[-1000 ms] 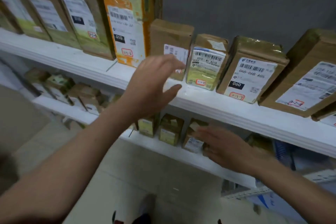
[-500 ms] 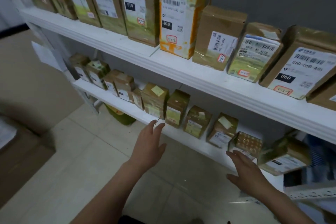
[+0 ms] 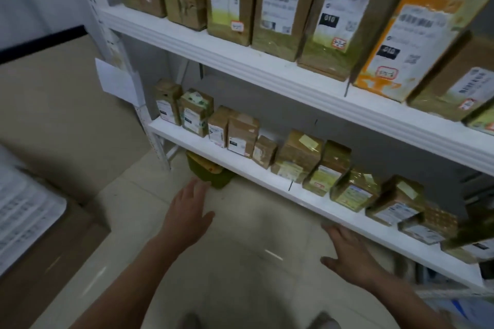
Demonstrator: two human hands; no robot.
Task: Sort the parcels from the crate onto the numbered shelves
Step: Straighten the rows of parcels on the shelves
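Observation:
My left hand [image 3: 187, 214] hangs open over the tiled floor, fingers spread, holding nothing. My right hand [image 3: 347, 251] is also open and empty, just below the front edge of the lower white shelf [image 3: 267, 176]. That shelf carries a row of several small brown parcels [image 3: 243, 136]. The upper white shelf [image 3: 240, 56] holds several tall parcels standing upright, among them an orange one [image 3: 417, 35] at the right. No crate shows clearly.
A large cardboard box [image 3: 40, 248] with white sheets on top stands at the left. A green object [image 3: 211, 173] sits on the floor under the lower shelf. A white paper tag [image 3: 117, 83] hangs on the shelf post. Tiled floor [image 3: 240, 262] lies between.
Both hands have dropped from the upper shelf down to floor level in front of the lower shelf. The view has swung left and downward, bringing the shelf's left end and the cardboard box into sight.

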